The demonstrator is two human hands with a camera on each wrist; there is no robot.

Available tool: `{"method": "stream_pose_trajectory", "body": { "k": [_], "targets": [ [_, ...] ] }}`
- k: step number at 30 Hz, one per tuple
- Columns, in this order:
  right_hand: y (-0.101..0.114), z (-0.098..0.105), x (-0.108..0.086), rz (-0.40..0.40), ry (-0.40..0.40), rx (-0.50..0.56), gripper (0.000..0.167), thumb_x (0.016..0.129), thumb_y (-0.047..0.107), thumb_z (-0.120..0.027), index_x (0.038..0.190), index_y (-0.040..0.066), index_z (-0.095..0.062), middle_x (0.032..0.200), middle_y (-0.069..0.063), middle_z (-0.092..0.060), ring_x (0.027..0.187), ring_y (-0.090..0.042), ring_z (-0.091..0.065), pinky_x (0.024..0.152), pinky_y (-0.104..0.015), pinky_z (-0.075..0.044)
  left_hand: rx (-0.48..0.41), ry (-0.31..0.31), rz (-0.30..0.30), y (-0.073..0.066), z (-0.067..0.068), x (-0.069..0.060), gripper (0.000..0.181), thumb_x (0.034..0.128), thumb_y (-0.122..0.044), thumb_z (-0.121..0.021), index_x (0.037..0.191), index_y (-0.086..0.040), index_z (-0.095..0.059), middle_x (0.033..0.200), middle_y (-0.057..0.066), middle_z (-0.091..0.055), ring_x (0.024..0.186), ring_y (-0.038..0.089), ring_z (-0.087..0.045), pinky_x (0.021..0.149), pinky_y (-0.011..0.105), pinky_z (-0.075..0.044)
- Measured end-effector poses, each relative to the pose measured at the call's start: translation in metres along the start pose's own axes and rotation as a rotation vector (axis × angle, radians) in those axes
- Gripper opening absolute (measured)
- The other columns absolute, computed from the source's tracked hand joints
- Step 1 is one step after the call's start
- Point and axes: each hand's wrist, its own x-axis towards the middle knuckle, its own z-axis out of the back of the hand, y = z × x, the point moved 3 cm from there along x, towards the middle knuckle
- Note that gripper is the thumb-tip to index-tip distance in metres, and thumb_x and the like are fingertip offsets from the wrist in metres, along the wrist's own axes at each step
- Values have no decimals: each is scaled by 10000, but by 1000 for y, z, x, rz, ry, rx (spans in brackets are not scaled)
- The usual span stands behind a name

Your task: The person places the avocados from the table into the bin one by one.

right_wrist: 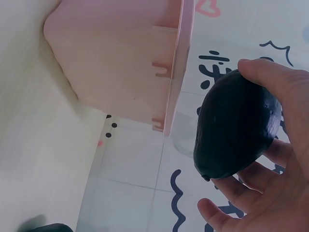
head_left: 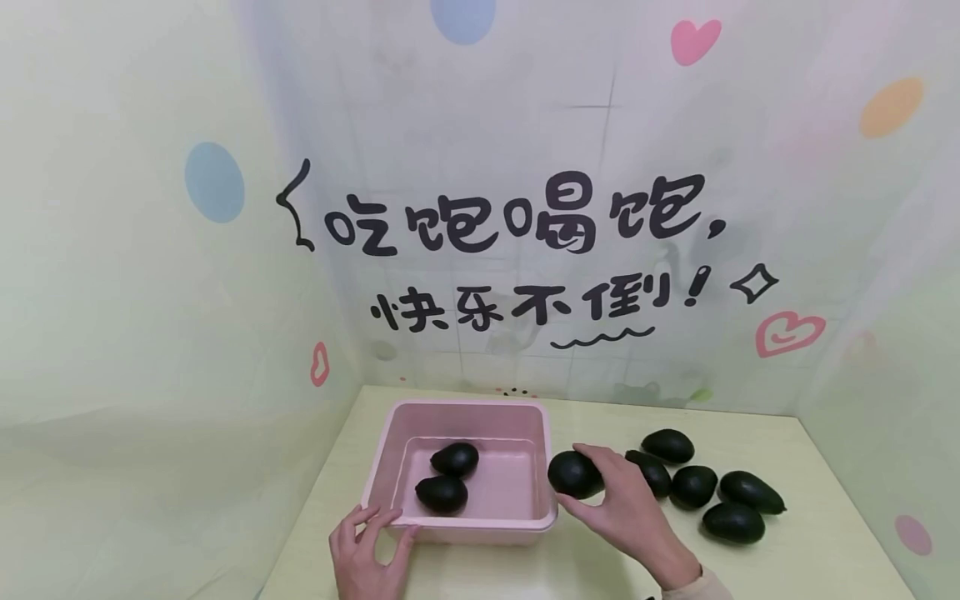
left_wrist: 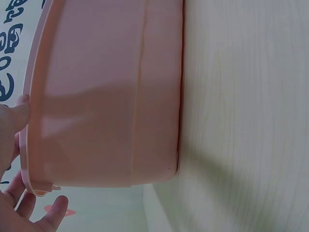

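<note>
My right hand (head_left: 626,508) holds a dark avocado (head_left: 574,474) between thumb and fingers, just outside the right rim of a pink plastic bin (head_left: 480,524). In the right wrist view this avocado (right_wrist: 234,125) hangs above the table, with the bin's outer wall (right_wrist: 116,67) beyond it. My left hand (head_left: 369,554) is at the bin's front left corner, thumb outside and a finger over the rim; in the left wrist view its lower fingers are spread. Inside the bin lie two avocados, one (head_left: 455,459) behind the other (head_left: 442,494).
Right of the bin, several more avocados lie loosely grouped on the light wood table (head_left: 600,567), among them one at the back (head_left: 667,447) and one at the front (head_left: 733,523). A printed wall sheet (head_left: 480,358) rises behind the table.
</note>
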Motion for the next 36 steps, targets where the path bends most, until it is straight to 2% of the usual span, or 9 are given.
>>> {"method": "stream_pose_trajectory", "body": {
  "k": [4, 9, 12, 16, 21, 23, 30, 32, 36],
  "targets": [
    [1, -5, 1, 24, 4, 7, 622, 759, 315, -963, 1282, 79, -723, 1199, -43, -772, 1080, -254, -746, 906, -466, -627, 9, -3, 2, 0, 0, -1, 341, 678, -296, -952, 944, -134, -812, 1099, 175, -656, 1134, 436, -521, 939, 299, -371],
    [2, -11, 5, 74, 7, 4, 612, 741, 304, -972, 1256, 82, -728, 1178, -30, -779, 1051, -226, -755, 891, -430, -634, 12, -2, 16, 0, 0, -2, 351, 639, -224, -953, 947, -129, -813, 1102, 169, -656, 1143, 426, -515, 975, 239, -339],
    [4, -13, 6, 110, 1, 2, 622, 724, 310, -983, 1243, 81, -728, 1161, -30, -783, 1035, -211, -758, 884, -406, -639, 15, 0, 23, 0, 0, -3, 357, 631, -214, -956, 947, -132, -812, 1101, 166, -654, 1137, 419, -513, 952, 298, -361],
    [7, -15, 8, 136, -3, 3, 637, 714, 324, -989, 1244, 84, -727, 1154, -23, -784, 1025, -194, -759, 880, -385, -641, 14, -7, 23, 1, 0, -3, 342, 671, -276, -960, 944, -134, -811, 1095, 164, -652, 1129, 417, -512, 916, 360, -376],
    [11, -18, 10, 126, 4, 13, 624, 723, 319, -982, 1246, 92, -730, 1157, -17, -783, 1031, -192, -756, 888, -389, -636, 8, -21, 8, 1, -1, -1, 340, 720, -340, -947, 946, -125, -813, 1094, 179, -653, 1138, 426, -516, 978, 232, -346],
    [12, -19, 9, 116, 8, 13, 622, 728, 323, -979, 1248, 89, -730, 1164, -19, -782, 1039, -198, -754, 896, -398, -634, 5, -23, 1, 1, -1, -1, 340, 736, -356, -934, 944, -116, -812, 1094, 191, -653, 1142, 433, -515, 982, 215, -339],
    [15, -25, 8, 91, 29, 19, 628, 729, 337, -977, 1254, 96, -729, 1171, -16, -781, 1049, -197, -751, 911, -400, -629, 6, -31, -1, 2, -1, -2, 382, 798, -485, -898, 940, -141, -812, 1090, 162, -663, 1127, 399, -520, 894, 358, -392],
    [15, -27, 9, 93, 31, 21, 632, 726, 338, -977, 1258, 104, -729, 1172, -15, -782, 1051, -193, -751, 912, -394, -629, 1, -36, -5, 2, -1, -2, 381, 801, -485, -896, 936, -138, -812, 1086, 164, -665, 1123, 403, -520, 905, 335, -392],
    [17, -28, 12, 112, 21, 17, 641, 723, 334, -976, 1266, 101, -725, 1178, -20, -779, 1054, -200, -751, 912, -396, -628, -7, -40, -9, 2, -2, -2, 363, 781, -441, -911, 940, -130, -813, 1088, 179, -664, 1131, 422, -515, 984, 196, -339]
  ]
}}
